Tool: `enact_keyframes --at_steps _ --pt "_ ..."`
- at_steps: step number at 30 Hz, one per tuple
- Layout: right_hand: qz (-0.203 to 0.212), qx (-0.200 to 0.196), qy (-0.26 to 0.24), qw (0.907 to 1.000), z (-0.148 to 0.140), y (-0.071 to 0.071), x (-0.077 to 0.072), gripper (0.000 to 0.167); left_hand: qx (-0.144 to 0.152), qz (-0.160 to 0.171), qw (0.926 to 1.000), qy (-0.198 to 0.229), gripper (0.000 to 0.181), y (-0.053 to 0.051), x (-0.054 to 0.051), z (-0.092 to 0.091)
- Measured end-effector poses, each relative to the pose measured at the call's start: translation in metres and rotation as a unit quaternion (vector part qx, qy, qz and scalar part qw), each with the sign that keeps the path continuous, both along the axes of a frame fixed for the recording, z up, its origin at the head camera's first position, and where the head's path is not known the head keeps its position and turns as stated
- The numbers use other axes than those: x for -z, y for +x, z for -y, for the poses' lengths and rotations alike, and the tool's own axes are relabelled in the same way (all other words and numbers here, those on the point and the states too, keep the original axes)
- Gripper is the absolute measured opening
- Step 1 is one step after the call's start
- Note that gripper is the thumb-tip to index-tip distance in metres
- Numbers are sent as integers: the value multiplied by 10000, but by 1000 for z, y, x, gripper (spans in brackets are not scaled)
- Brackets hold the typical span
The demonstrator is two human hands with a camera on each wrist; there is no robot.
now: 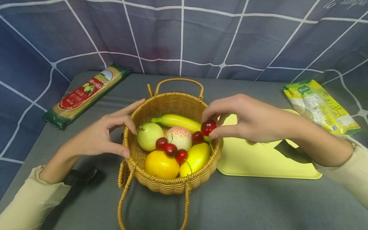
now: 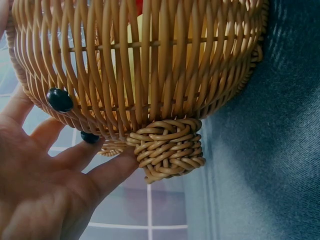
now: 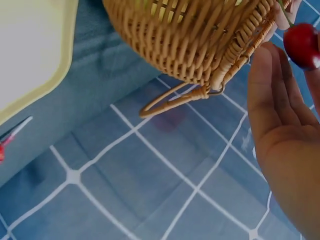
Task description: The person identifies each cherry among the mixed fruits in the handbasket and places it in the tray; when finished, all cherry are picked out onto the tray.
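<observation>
A round wicker basket (image 1: 172, 183) stands mid-table. In it lie a banana (image 1: 175, 122), a green pear (image 1: 150, 137), a pale peach (image 1: 179, 138), an orange (image 1: 162, 164), a yellow oval fruit (image 1: 196, 158) and several cherries (image 1: 171, 149). My right hand (image 1: 241, 118) pinches a stemmed cherry (image 1: 208, 127) between thumb and fingers, above the basket's right rim; the right wrist view shows this cherry (image 3: 302, 46) too. With fingers spread, my left hand (image 1: 100, 134) touches the left rim. In the left wrist view, its fingers (image 2: 117, 172) rest against the outer weave.
A yellow tray (image 1: 264, 163) lies right of the basket, a small reddish thing partly hidden by the right hand on it. A spaghetti pack (image 1: 86, 95) lies back left, a yellow-green food bag (image 1: 320, 105) back right. One basket handle (image 1: 119, 207) hangs toward the front.
</observation>
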State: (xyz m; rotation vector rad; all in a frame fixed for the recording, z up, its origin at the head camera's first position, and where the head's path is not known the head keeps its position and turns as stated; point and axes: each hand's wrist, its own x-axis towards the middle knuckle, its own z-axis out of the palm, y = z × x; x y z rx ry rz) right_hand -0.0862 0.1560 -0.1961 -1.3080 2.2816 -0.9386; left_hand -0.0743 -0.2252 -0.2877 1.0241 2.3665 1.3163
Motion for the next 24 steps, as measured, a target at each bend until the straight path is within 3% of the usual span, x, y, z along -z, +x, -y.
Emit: enact_keyframes --at_steps 6,13,17,20,24 --pt "396 882 -388 9946 -30 14 9 25 23 18 10000 52 50 -1 2 0" --pt "747 1798 -995 9758 -65 24 24 33 43 27 9999 119 50 0 3 0" --pt "689 2376 -859 9651 -89 27 36 31 58 40 9998 173 49 -1 2 -1" --pt "631 2938 -571 9521 -105 28 47 29 57 48 9998 167 49 -1 2 -1" --pt "578 3331 -186 9409 -129 24 63 25 52 36 9999 120 49 -1 1 0"
